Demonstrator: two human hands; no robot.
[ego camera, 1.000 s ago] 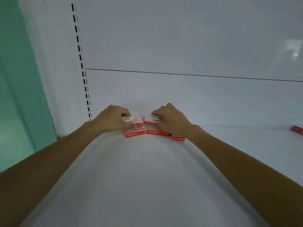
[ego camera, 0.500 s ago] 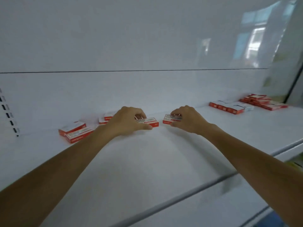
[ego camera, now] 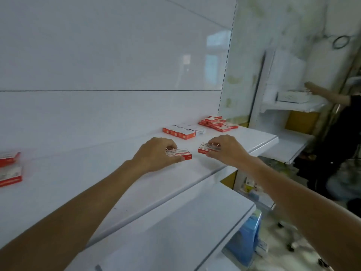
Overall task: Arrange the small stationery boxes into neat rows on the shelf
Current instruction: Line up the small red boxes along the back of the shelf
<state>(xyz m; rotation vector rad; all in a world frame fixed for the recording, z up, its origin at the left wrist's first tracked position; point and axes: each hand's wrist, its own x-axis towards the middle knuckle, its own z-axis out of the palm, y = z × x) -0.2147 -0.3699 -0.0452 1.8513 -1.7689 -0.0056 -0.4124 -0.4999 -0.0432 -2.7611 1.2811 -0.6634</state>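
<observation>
On the upper shelf [ego camera: 97, 182], your left hand [ego camera: 156, 153] grips one red-and-white box [ego camera: 179, 153], fingers curled over its top and thumb at the front edge. Your right hand [ego camera: 228, 149] pinches a second box [ego camera: 205, 148] the same way. Both lie flat near the shelf's middle, slightly apart. Behind them a short row [ego camera: 179, 132] looks tidy. The loose heap [ego camera: 217, 123] at the right end and the stray boxes [ego camera: 9, 167] at far left seem yet to be lined up, so much remains.
</observation>
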